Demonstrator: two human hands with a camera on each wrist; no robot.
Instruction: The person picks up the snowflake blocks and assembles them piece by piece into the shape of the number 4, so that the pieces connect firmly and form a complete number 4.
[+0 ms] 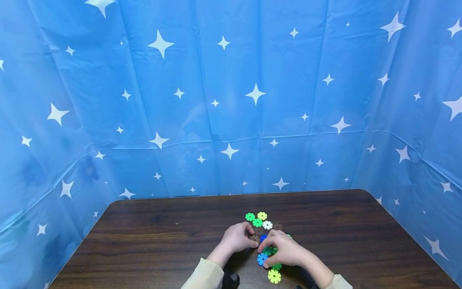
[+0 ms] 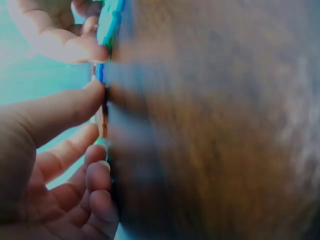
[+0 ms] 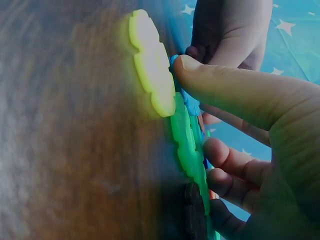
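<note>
Notched plastic discs lie joined in a flat cluster on the brown table. In the head view my left hand [image 1: 237, 237] pinches a brown disc [image 1: 255, 238] at the cluster's left side. My right hand [image 1: 285, 249] grips a light blue disc [image 1: 262, 259] near the front, thumb on its edge. Between the hands shows a dark blue disc [image 1: 264, 238]. In the right wrist view, a yellow disc [image 3: 152, 65] and a green disc [image 3: 186, 140] lie beside my thumb. The left wrist view shows my left thumb and index finger on a thin disc edge.
At the cluster's far end are green [image 1: 250, 216], yellow [image 1: 262, 216] and white [image 1: 267, 224] discs. The table [image 1: 162, 241] extends to both sides. Behind it hangs a blue curtain [image 1: 195, 104] with white stars. A black object [image 1: 230, 280] shows by the left sleeve.
</note>
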